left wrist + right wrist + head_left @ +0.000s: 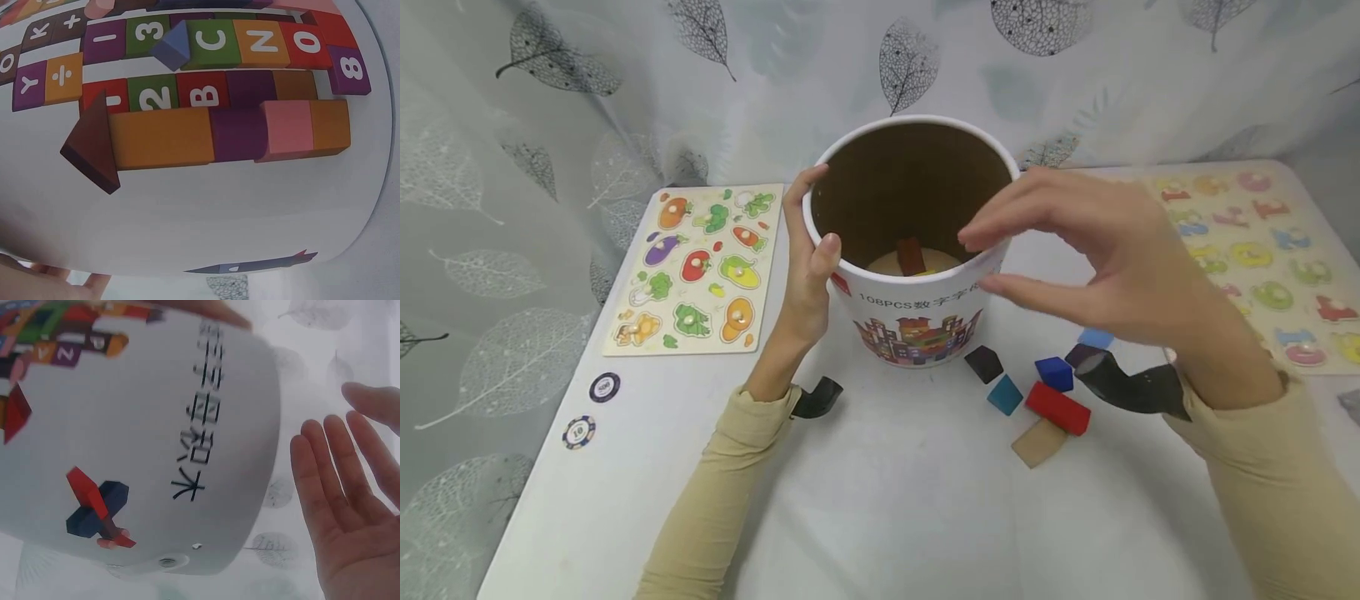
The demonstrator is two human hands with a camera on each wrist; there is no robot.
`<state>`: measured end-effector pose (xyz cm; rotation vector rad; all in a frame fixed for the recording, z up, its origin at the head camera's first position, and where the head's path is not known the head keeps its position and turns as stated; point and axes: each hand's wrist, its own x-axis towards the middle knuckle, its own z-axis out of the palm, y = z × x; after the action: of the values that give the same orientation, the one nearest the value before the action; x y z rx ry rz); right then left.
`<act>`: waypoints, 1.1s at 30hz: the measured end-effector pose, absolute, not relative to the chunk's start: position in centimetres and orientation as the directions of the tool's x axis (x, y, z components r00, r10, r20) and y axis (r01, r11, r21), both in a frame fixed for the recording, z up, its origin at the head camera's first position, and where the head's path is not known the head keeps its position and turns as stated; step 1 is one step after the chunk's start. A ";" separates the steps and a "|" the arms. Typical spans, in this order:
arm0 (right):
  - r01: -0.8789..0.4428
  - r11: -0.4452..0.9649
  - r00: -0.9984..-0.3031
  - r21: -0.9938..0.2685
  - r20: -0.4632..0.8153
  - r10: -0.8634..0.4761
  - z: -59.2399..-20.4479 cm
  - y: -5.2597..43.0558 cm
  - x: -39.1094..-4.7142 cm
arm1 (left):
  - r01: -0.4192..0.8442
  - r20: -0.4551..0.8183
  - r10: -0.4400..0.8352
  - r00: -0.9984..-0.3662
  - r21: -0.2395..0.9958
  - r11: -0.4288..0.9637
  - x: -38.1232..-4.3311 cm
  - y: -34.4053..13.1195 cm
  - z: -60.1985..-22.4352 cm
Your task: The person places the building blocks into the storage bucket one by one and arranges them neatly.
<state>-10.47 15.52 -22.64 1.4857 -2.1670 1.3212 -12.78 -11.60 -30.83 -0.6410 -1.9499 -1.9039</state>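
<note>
A white bucket (917, 300) with printed letter blocks stands upright at the far side of the table in the head view. My left hand (807, 279) holds its left rim, thumb toward the front and fingers along the outside. Inside lie a dark red block (911, 256) and a bit of something yellow. My right hand (1120, 258) is raised at the right rim, fingers extended, holding nothing. The right wrist view shows that hand (350, 506) apart from the bucket wall (144, 437). Below it lie a red block (1058, 408), a blue block (1055, 373) and a teal block (1004, 395).
A vegetable puzzle board (696, 267) lies left of the bucket, another puzzle board (1262, 258) to the right. Two poker chips, a dark chip (605, 387) and a pale-edged chip (578, 432), sit at the left. Behind hangs a leaf-patterned curtain (820, 75).
</note>
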 end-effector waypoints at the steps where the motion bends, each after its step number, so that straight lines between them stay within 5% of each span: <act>1: -0.830 0.079 -0.459 -0.552 0.596 -0.658 -22.9 15.7 -10.0 | 0.535 0.533 0.080 -0.842 0.845 0.002 -12.8 -11.5 -30.8; 7: -0.800 0.053 -0.446 -0.597 0.533 -0.720 -25.6 16.4 -7.5 | 0.532 0.531 0.069 -0.845 0.847 -0.005 -12.9 -11.5 -30.6; 14: -0.724 0.370 -0.588 -0.581 0.241 -0.772 -30.9 18.2 -6.2 | 0.537 0.535 0.074 -0.842 0.844 0.003 -12.9 -11.5 -30.7; 21: -0.662 0.549 -0.686 -0.510 0.115 -0.719 -34.3 18.8 -5.5 | 0.539 0.538 0.082 -0.839 0.842 -0.009 -12.9 -11.4 -30.8; 33: -0.611 0.600 -0.688 -0.516 -0.028 -0.725 -35.5 17.2 -5.3 | 0.534 0.532 0.074 -0.843 0.845 0.012 -12.8 -11.4 -30.8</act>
<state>-5.27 17.20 -35.54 1.2826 -3.0161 0.8195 -12.84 -11.45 -30.85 -0.6254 -1.9583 -1.8939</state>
